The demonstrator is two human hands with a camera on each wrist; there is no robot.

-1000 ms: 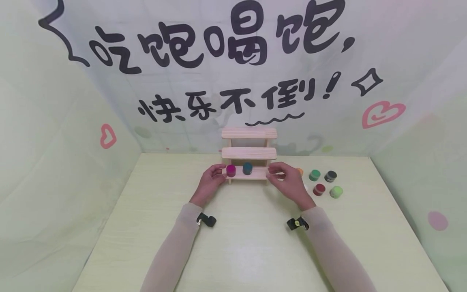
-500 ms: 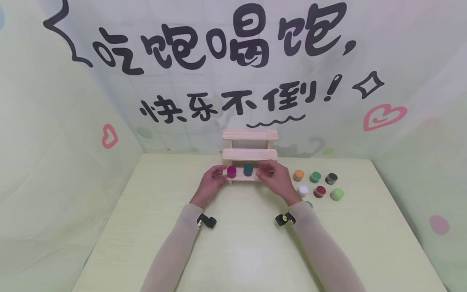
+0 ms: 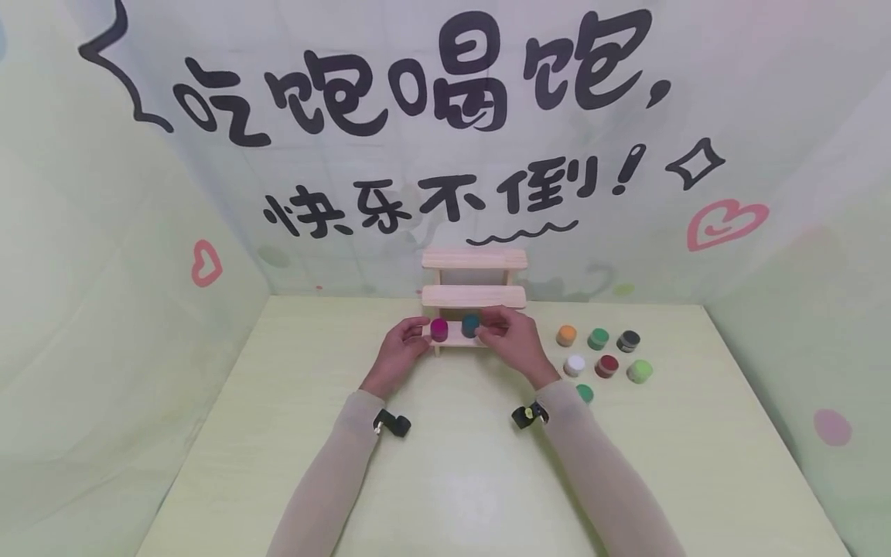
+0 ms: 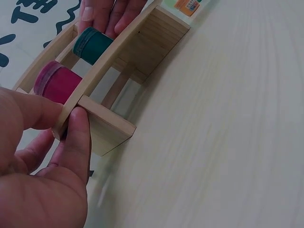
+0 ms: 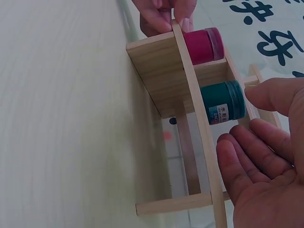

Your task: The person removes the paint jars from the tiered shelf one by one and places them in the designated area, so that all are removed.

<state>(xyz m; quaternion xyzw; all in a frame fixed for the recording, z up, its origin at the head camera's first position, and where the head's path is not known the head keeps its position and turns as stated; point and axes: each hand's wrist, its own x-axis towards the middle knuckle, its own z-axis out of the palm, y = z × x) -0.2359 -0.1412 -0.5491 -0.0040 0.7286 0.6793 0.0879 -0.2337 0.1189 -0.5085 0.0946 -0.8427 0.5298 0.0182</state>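
A small three-tier wooden step shelf (image 3: pixel 473 296) stands by the back wall. On its lowest step sit a magenta paint jar (image 3: pixel 439 329) and, to the right, a teal paint jar (image 3: pixel 469 325), both upright. My left hand (image 3: pixel 397 352) pinches the left end of that step between thumb and fingers, close beside the magenta jar; the left wrist view shows the grip on the board (image 4: pixel 107 59). Near the teal jar (image 5: pixel 222 102) is my right hand (image 5: pixel 266 161), its thumb and fingers spread apart. Whether the thumb touches the lid is hard to tell.
To the right on the table lie several more paint jars: orange (image 3: pixel 567 335), green (image 3: pixel 597 338), black (image 3: pixel 629 340), white (image 3: pixel 574 365), dark red (image 3: pixel 607 366) and light green (image 3: pixel 640 371). Another green jar (image 3: pixel 585 393) is beside my right sleeve. Cloth with black lettering hangs behind.
My right hand has moved left from the shelf's right end to the teal jar, uncovering the orange and white jars. My left hand stays at the shelf's left end.
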